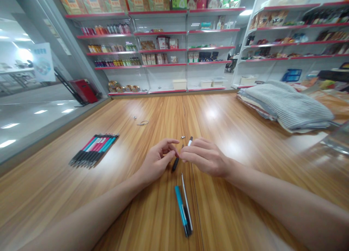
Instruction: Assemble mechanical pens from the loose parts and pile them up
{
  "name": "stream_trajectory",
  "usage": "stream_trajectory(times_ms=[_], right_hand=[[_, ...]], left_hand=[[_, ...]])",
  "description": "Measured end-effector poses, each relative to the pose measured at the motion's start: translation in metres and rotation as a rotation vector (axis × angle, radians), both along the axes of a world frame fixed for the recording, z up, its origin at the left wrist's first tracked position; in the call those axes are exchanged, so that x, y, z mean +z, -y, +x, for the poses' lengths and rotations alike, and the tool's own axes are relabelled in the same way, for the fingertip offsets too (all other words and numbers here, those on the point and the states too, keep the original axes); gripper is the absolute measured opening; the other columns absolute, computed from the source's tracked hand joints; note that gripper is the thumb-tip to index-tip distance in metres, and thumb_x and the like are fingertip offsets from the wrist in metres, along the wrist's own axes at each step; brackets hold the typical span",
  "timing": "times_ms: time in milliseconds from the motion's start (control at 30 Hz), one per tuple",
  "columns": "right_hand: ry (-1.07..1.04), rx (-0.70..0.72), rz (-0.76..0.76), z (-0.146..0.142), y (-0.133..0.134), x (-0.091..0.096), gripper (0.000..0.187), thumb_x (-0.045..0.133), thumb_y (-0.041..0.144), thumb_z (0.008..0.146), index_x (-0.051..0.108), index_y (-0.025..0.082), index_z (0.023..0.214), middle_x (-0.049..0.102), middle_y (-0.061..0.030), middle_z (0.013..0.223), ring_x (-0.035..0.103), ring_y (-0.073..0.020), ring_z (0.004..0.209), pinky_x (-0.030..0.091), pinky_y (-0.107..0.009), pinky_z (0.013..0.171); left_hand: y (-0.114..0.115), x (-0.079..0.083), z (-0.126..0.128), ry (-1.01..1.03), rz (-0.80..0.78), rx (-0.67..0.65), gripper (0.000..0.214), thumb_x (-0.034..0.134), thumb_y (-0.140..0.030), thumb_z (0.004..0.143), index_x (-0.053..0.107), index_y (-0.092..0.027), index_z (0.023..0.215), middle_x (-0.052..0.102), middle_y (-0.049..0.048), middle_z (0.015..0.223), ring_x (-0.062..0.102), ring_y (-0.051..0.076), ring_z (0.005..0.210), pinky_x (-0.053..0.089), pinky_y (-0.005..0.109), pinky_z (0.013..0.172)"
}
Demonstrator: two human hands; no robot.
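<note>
My left hand [158, 160] pinches a short black pen part [175, 164] that points down toward the wooden table [109, 192]. My right hand [203, 155] is closed on a white pen piece with a dark tip [190, 140] sticking out above its fingers. The two hands meet fingertip to fingertip just above the table. A small metal piece [183, 137] lies beyond them. In front of my hands lie a teal pen barrel [180, 203] and a thin white refill [186, 202], side by side.
A row of several pink, teal and black pens [94, 150] lies at the left. A wire spring [143, 123] and a tiny part [134, 117] sit farther back. Folded striped cloths [286, 105] are stacked at the right. Stocked shop shelves [160, 43] line the back.
</note>
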State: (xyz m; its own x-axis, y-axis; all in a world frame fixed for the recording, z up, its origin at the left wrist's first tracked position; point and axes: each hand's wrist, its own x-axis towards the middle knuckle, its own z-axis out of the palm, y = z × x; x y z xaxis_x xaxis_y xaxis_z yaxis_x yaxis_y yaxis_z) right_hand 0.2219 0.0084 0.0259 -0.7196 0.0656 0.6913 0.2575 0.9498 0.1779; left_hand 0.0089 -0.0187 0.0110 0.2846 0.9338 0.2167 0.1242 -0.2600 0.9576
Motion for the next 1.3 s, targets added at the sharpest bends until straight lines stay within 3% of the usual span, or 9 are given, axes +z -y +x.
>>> stream_trajectory(times_ms=[200, 367, 533, 633, 733, 867, 967, 1100, 1300], right_hand=[[-0.049, 0.189, 0.008, -0.002, 0.007, 0.004, 0.017, 0.047, 0.013, 0.094, 0.059, 0.01, 0.105, 0.066, -0.0128, 0.109, 0.062, -0.0195, 0.1, 0.053, -0.031, 0.082], [-0.411, 0.118, -0.312, -0.006, -0.001, -0.01, 0.011, 0.054, 0.01, 0.09, 0.059, 0.014, 0.099, 0.067, -0.0103, 0.104, 0.065, -0.0149, 0.095, 0.056, -0.026, 0.08], [-0.766, 0.012, -0.692, -0.007, -0.013, -0.017, 0.006, 0.055, 0.022, 0.092, 0.056, 0.017, 0.092, 0.067, -0.007, 0.094, 0.069, -0.0154, 0.076, 0.059, -0.028, 0.063], [-0.914, 0.06, -0.882, -0.009, -0.017, -0.017, 0.015, 0.053, 0.032, 0.093, 0.052, 0.017, 0.092, 0.067, -0.0065, 0.089, 0.07, -0.018, 0.075, 0.059, -0.028, 0.055], [-1.004, 0.106, -1.015, -0.011, -0.019, -0.016, 0.022, 0.054, 0.039, 0.092, 0.047, 0.018, 0.087, 0.068, -0.004, 0.081, 0.071, -0.0187, 0.071, 0.058, -0.026, 0.05], [-1.061, 0.114, -1.162, -0.008, -0.023, -0.015, 0.029, 0.055, 0.045, 0.089, 0.041, 0.02, 0.084, 0.068, -0.0021, 0.074, 0.071, -0.0188, 0.064, 0.056, -0.024, 0.044], [-1.093, 0.1, -1.23, -0.006, -0.027, -0.016, 0.033, 0.058, 0.047, 0.087, 0.04, 0.02, 0.083, 0.067, -0.0016, 0.071, 0.07, -0.0192, 0.06, 0.053, -0.023, 0.041], [-1.1, 0.075, -1.282, -0.005, -0.03, -0.018, 0.035, 0.058, 0.05, 0.085, 0.041, 0.02, 0.082, 0.067, -0.0014, 0.071, 0.068, -0.0178, 0.055, 0.051, -0.022, 0.038], [-0.965, -0.042, -1.197, -0.003, -0.025, -0.017, 0.035, 0.056, 0.048, 0.088, 0.041, 0.019, 0.074, 0.063, 0.0006, 0.065, 0.057, -0.0102, 0.044, 0.039, -0.018, 0.034]], left_hand=[[-0.001, 0.001, 0.001, 0.156, -0.108, 0.021, 0.051, 0.054, -0.034, 0.089, 0.037, -0.021, 0.136, 0.062, 0.0017, 0.077, 0.051, 0.007, 0.047, 0.038, 0.016, 0.039], [-0.01, -0.002, -0.003, 0.341, -0.123, 0.133, 0.06, 0.06, -0.035, 0.085, 0.033, -0.023, 0.138, 0.063, 0.009, 0.1, 0.061, 0.013, 0.066, 0.041, 0.016, 0.036], [-0.017, -0.005, -0.006, 0.385, -0.121, 0.176, 0.057, 0.065, -0.031, 0.081, 0.041, -0.02, 0.131, 0.059, 0.0106, 0.108, 0.06, 0.013, 0.071, 0.042, 0.015, 0.036], [-0.019, -0.009, -0.006, 0.347, -0.092, 0.205, 0.055, 0.069, -0.03, 0.077, 0.046, -0.021, 0.127, 0.057, 0.0062, 0.1, 0.058, 0.011, 0.068, 0.043, 0.015, 0.036], [-0.02, -0.013, -0.006, 0.268, -0.074, 0.276, 0.046, 0.071, -0.033, 0.075, 0.056, -0.02, 0.116, 0.054, 0.0015, 0.091, 0.053, 0.005, 0.051, 0.038, 0.015, 0.033], [-0.018, -0.016, -0.008, 0.091, -0.076, 0.275, 0.034, 0.066, -0.039, 0.079, 0.061, -0.017, 0.105, 0.051, -0.0025, 0.07, 0.044, 0.003, 0.038, 0.031, 0.015, 0.032], [-0.016, -0.013, -0.006, -0.004, -0.064, 0.255, 0.032, 0.063, -0.041, 0.08, 0.063, -0.015, 0.099, 0.047, -0.0041, 0.058, 0.044, 0.006, 0.038, 0.031, 0.016, 0.033], [-0.014, -0.01, -0.004, -0.097, -0.035, 0.262, 0.031, 0.062, -0.042, 0.081, 0.065, -0.015, 0.097, 0.053, -0.0023, 0.058, 0.043, 0.007, 0.039, 0.03, 0.018, 0.035], [-0.018, -0.011, -0.01, -0.2, 0.095, 0.373, 0.03, 0.054, -0.043, 0.085, 0.065, -0.015, 0.081, 0.05, -0.0023, 0.052, 0.042, 0.009, 0.043, 0.03, 0.02, 0.04]])
